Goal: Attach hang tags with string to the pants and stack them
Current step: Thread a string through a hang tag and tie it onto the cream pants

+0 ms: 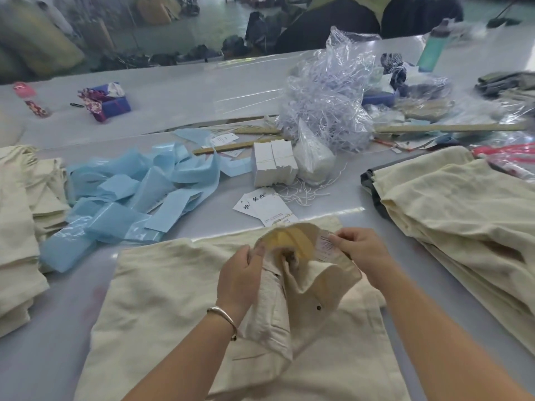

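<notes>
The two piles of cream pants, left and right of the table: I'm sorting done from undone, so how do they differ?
The left pile of cream pants lies beside scattered blue plastic bags; the right pile of cream pants rests partly on a dark grey garment. The right pile spreads wider. Both are cream fabric; no tags are visible on either.

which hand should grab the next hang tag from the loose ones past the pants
Right, probably. The loose hang tags lie just beyond the right hand, which only pinches the label. The left hand grips the waistband.
</notes>
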Demonstrator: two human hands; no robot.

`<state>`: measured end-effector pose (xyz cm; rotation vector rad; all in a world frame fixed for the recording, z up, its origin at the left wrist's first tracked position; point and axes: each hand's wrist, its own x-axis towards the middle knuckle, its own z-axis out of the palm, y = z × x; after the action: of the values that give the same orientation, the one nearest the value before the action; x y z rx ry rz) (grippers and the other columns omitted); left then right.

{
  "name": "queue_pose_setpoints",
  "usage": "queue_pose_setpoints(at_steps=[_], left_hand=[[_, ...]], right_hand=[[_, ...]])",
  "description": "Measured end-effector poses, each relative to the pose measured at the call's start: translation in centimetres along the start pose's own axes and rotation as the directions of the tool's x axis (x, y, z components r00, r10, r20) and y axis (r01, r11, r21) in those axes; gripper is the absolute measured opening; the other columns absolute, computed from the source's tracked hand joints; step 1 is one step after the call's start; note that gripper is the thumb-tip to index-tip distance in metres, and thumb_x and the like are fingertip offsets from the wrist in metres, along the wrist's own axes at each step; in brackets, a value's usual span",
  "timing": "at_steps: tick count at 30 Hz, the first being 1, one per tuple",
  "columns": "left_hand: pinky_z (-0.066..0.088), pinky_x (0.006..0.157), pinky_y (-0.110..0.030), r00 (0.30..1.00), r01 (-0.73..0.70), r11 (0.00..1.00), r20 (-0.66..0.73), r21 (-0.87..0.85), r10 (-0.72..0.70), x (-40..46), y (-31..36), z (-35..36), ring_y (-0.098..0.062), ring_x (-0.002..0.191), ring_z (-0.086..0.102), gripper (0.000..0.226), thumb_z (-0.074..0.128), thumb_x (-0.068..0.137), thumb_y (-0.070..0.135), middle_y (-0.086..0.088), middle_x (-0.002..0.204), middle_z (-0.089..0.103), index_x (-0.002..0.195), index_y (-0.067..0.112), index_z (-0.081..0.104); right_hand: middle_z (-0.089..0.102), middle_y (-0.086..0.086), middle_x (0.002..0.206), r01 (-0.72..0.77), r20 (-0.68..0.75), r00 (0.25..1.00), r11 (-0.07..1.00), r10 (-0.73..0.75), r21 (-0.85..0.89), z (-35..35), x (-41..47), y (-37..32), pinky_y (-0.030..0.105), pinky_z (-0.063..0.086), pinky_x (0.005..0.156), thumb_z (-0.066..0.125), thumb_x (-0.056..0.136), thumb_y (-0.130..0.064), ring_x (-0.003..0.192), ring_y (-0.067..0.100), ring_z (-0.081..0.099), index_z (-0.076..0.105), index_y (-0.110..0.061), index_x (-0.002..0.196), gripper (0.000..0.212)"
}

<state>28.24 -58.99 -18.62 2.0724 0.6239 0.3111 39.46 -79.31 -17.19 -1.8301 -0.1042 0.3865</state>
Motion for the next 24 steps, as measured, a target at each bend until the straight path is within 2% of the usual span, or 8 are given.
queue_pose_setpoints(at_steps=[2, 4, 6, 9, 12, 15, 19, 24], left_hand=[[0.038, 0.068, -0.022, 0.973, -0.165, 0.974, -0.138, 0.154, 0.186, -0.5, 1.4, -0.2, -0.016, 0.076, 0.049, 0.007, 0.065, 0.09, 0.024, 0.007, 0.078, 0.052, 0.088, 0.022, 0.058], [0.041, 0.082, -0.029, 0.886, -0.349, 0.893, -0.212, 0.284, 0.414, -1.1, 2.8, -0.2, -0.021, 0.089, 0.051, 0.031, 0.071, 0.078, 0.003, 0.001, 0.094, 0.055, 0.103, 0.019, 0.065], [0.045, 0.083, -0.033, 0.806, -0.485, 0.816, -0.199, 0.315, 0.557, -1.7, 4.0, 0.0, -0.023, 0.09, 0.052, 0.03, 0.069, 0.072, 0.0, -0.001, 0.095, 0.057, 0.096, 0.018, 0.07], [0.046, 0.082, -0.037, 0.85, -0.463, 0.84, -0.127, 0.283, 0.511, -2.7, 5.4, 0.1, -0.014, 0.093, 0.05, 0.015, 0.067, 0.078, 0.026, 0.01, 0.092, 0.058, 0.091, 0.025, 0.075], [0.04, 0.085, -0.033, 0.883, -0.416, 0.861, -0.098, 0.293, 0.46, -2.8, 5.9, 0.3, -0.012, 0.095, 0.048, 0.026, 0.066, 0.08, 0.044, 0.014, 0.091, 0.058, 0.098, 0.028, 0.075], [0.039, 0.084, -0.034, 0.891, -0.41, 0.869, -0.083, 0.278, 0.447, -3.0, 6.3, 0.4, -0.013, 0.095, 0.05, 0.025, 0.067, 0.08, 0.047, 0.013, 0.091, 0.06, 0.096, 0.029, 0.074], [0.038, 0.086, -0.035, 0.905, -0.39, 0.892, -0.084, 0.228, 0.417, -3.2, 6.4, 0.4, -0.012, 0.095, 0.049, 0.017, 0.069, 0.083, 0.044, 0.015, 0.09, 0.059, 0.092, 0.03, 0.074], [0.038, 0.087, -0.033, 0.914, -0.377, 0.901, -0.073, 0.212, 0.4, -3.6, 6.3, 0.6, -0.012, 0.095, 0.048, 0.026, 0.062, 0.08, 0.049, 0.014, 0.089, 0.06, 0.092, 0.029, 0.074]], right_hand=[[0.064, 0.006, 0.062, -0.062, 0.1, 0.994, 0.986, 0.047, 0.157, 0.3, -0.3, -0.8, 0.022, 0.047, 0.052, 0.064, 0.089, -0.009, 0.056, 0.018, 0.055, 0.07, -0.008, 0.07, 0.021], [0.067, 0.008, 0.065, -0.103, 0.176, 0.982, 0.967, 0.062, 0.233, 0.9, -0.8, -1.6, 0.023, 0.051, 0.054, 0.063, 0.089, -0.008, 0.056, 0.018, 0.059, 0.071, -0.007, 0.071, 0.02], [0.069, 0.009, 0.068, -0.146, 0.237, 0.969, 0.932, 0.068, 0.33, 1.3, -1.4, -2.2, 0.023, 0.052, 0.055, 0.063, 0.088, -0.008, 0.057, 0.018, 0.063, 0.072, -0.006, 0.074, 0.017], [0.07, 0.011, 0.071, -0.165, 0.296, 0.955, 0.891, 0.036, 0.423, 1.7, -2.5, -2.6, 0.023, 0.053, 0.059, 0.063, 0.083, -0.008, 0.061, 0.019, 0.064, 0.07, -0.002, 0.079, 0.01], [0.07, 0.01, 0.071, -0.121, 0.342, 0.939, 0.895, -0.037, 0.429, 2.0, -3.5, -3.0, 0.024, 0.053, 0.062, 0.062, 0.082, -0.012, 0.063, 0.018, 0.064, 0.072, -0.003, 0.078, 0.014], [0.069, 0.013, 0.073, -0.034, 0.326, 0.941, 0.93, -0.094, 0.366, 1.9, -4.1, -3.4, 0.025, 0.054, 0.067, 0.057, 0.09, -0.007, 0.067, 0.02, 0.065, 0.073, -0.003, 0.08, 0.019], [0.067, 0.017, 0.077, 0.069, 0.299, 0.942, 0.962, -0.15, 0.263, 1.7, -4.7, -3.7, 0.036, 0.05, 0.077, 0.053, 0.093, -0.003, 0.074, 0.025, 0.061, 0.071, 0.006, 0.086, 0.021], [0.069, 0.014, 0.076, 0.071, 0.3, 0.944, 0.973, -0.136, 0.218, 1.4, -5.1, -3.4, 0.03, 0.05, 0.074, 0.053, 0.094, -0.004, 0.072, 0.019, 0.062, 0.072, 0.003, 0.086, 0.022]])
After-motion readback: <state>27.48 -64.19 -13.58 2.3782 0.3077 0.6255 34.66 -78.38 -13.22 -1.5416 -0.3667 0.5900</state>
